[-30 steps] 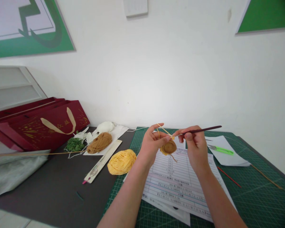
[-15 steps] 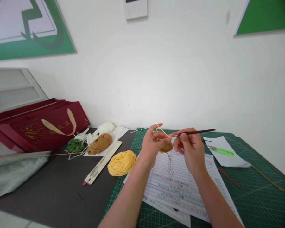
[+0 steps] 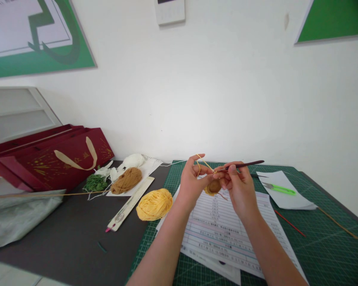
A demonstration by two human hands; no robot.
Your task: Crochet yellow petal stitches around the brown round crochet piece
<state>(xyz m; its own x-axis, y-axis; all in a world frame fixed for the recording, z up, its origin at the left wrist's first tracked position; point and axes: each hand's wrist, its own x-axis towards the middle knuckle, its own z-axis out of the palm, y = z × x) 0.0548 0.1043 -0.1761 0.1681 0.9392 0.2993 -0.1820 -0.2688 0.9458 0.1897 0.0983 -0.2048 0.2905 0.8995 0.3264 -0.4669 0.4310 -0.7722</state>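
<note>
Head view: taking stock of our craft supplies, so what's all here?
crochet hook: 1, dark, right hand
crocheted piece: 1, brown, between hands
yellow yarn ball: 1, yellow, mat edge
brown yarn ball: 1, brown, on paper
white yarn ball: 1, white, behind brown ball
green yarn clump: 1, green, beside brown ball
ruler: 1, white, dark tabletop
printed forms: several, white, under hands
snips: 1, green, on paper sheet
red stick: 1, red, on mat
cutting mat: 1, green, under forms
gift bags: several, red, back left
wall posters: 2, green-white, wall
left hand: 1, bare, yellow strand around fingers
right hand: 1, bare, holding hook
</note>
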